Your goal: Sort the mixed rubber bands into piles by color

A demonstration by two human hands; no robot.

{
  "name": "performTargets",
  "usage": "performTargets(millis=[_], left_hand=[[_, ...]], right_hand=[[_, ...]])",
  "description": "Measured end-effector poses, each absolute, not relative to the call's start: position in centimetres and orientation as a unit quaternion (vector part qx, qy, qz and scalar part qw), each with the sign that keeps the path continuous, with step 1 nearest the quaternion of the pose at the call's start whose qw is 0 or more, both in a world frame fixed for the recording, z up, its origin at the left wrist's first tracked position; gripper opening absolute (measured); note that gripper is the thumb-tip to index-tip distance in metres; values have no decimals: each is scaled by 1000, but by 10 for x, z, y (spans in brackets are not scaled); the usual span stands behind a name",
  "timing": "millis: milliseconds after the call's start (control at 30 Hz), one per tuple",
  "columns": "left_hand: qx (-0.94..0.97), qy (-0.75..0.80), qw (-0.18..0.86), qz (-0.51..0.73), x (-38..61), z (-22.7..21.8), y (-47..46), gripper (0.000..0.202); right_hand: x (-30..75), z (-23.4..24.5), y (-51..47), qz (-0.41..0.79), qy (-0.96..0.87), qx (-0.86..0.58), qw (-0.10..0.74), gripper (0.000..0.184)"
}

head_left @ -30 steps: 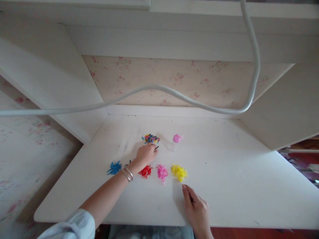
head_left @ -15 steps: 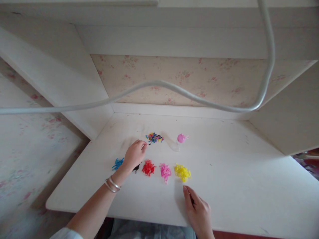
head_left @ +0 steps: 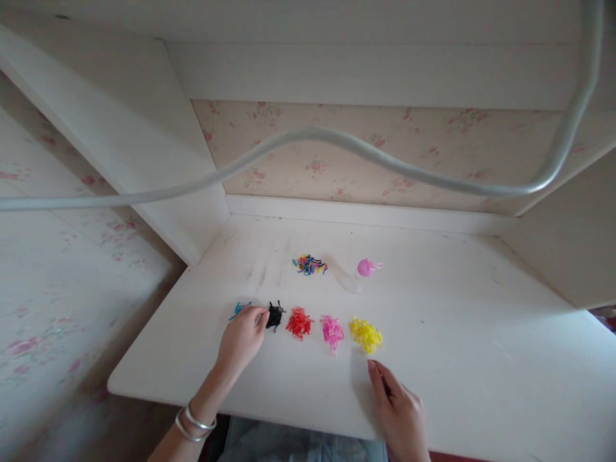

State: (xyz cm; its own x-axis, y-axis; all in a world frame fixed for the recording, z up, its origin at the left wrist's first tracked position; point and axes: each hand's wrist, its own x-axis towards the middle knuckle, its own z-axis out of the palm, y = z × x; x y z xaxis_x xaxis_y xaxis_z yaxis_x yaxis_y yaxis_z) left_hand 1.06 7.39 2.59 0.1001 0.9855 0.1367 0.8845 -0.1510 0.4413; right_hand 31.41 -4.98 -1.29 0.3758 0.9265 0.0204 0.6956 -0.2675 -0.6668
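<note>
My left hand [head_left: 243, 337] is at the left edge of a pile of small black rubber bands [head_left: 275, 315], thumb and finger pinched against it. A blue pile of bands [head_left: 239, 310] is partly hidden behind that hand. To the right lie red [head_left: 299, 323], pink [head_left: 332, 333] and yellow bands [head_left: 366, 334] in separate heaps. My right hand [head_left: 397, 407] rests closed near the front edge, below the yellow heap; something dark shows between its fingers, too small to name. Farther back is a mixed-colour heap of bands [head_left: 309, 264].
A clear container [head_left: 355, 283] with a pink round piece [head_left: 366, 267] beside it lies right of the mixed heap. A thick white cable [head_left: 312, 133] crosses the view above the white desk [head_left: 481, 359]. White panels stand at the sides.
My left hand has come back from the mixed heap, where a small black band showed at its fingertips, to the black pile. My right hand stays closed. The view has shifted slightly.
</note>
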Motion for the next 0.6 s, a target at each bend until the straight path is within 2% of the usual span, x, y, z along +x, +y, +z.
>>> performTargets(millis=[333, 600], left_hand=[[691, 643, 118, 309, -26, 34, 44, 30], [625, 706, 69, 325, -58, -5, 4, 29]], right_hand=[[315, -8, -47, 224, -495, -781, 308, 48], [307, 28, -22, 232, -491, -760, 356, 52]])
